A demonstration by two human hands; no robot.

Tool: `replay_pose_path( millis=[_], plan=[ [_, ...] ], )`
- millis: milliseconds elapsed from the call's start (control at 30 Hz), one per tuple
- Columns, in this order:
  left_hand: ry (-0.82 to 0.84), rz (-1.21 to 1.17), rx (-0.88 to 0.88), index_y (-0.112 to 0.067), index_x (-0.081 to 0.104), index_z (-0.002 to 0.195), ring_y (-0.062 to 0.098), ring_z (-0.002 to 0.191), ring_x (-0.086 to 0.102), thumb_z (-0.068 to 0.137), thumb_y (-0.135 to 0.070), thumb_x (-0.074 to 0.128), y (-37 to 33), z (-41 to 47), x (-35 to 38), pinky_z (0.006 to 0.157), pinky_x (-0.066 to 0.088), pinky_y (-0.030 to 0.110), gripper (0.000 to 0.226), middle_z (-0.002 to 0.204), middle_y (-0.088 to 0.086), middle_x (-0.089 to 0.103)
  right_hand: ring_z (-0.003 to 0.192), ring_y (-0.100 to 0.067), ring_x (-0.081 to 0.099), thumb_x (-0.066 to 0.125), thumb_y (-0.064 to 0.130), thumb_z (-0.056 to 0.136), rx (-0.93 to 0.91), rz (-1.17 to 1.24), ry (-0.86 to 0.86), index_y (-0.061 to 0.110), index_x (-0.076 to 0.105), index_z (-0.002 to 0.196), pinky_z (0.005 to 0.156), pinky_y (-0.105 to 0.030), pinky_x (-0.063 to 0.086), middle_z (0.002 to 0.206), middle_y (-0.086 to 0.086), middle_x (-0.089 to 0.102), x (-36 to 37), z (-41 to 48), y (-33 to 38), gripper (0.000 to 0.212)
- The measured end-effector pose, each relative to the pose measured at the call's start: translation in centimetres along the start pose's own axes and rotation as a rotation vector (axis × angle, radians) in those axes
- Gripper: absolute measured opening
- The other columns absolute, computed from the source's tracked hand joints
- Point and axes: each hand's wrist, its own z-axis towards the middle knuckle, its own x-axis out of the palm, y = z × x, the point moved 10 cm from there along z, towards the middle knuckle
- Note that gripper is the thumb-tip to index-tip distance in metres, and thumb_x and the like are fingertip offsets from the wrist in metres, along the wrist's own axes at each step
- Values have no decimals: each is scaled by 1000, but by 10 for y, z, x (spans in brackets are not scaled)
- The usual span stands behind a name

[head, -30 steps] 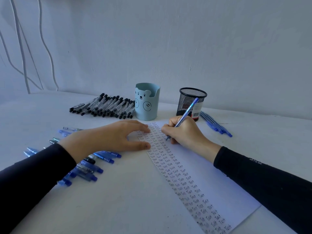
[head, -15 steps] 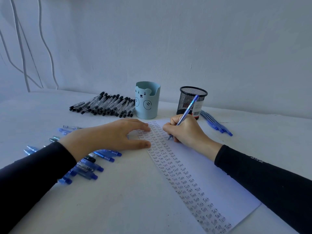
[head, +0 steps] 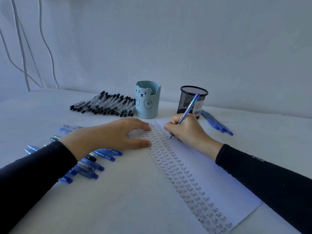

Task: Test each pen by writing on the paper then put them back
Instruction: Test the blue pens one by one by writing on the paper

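Here, white table point(head: 118, 200), white wall point(head: 185, 48), right hand point(head: 187, 130) pinching blue pen point(head: 189, 109), left hand point(head: 108, 135) flat on paper point(head: 211, 174), fingers point(head: 140, 124) spread

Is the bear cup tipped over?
No, the bear cup stands upright, left of the black mesh cup.

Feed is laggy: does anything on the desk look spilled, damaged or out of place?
Nothing spilled or damaged. The paper lies slanted, steadied by the left hand while the right hand writes with a blue pen. Loose pens lie piled beside the bear cup and mesh cup, none visibly inside.
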Motion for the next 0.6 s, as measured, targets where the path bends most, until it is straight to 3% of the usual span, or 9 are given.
replay_pose_path(
  millis=[167,267,400,467,600],
  plan=[
    [-4,5,3,-42,45,137,-4,130,33,75,-74,50,0,0,0,108,32,21,71,145,-23,39,39,-9,46,66,7,81,12,7,3,8,45,49,45,-17,40,46,-6,50,1,0,-2,38],
    [-10,13,2,-43,45,137,-4,131,33,73,-76,49,1,1,0,113,29,24,72,145,-23,39,41,-11,46,65,6,81,11,1,2,8,45,48,45,-15,39,52,-18,53,0,-1,-1,39],
    [-8,-4,-4,-44,45,137,-4,132,32,72,-77,50,3,1,1,113,31,26,73,145,-25,38,44,-4,50,58,14,91,89,112,8,12,53,52,49,-15,41,51,3,59,-3,-1,-6,39],
    [-9,-15,-5,-44,45,136,-4,133,32,71,-79,49,2,1,1,112,34,27,74,145,-25,38,46,-1,50,55,20,96,88,136,10,13,55,57,54,-18,39,52,5,58,-8,0,-3,39],
    [-1,-7,-6,-43,45,138,-4,133,32,71,-79,49,1,0,2,112,32,26,75,146,-24,38,39,-11,38,44,48,100,94,231,65,15,54,99,44,-22,34,43,4,44,-21,4,10,34]
  ],
)
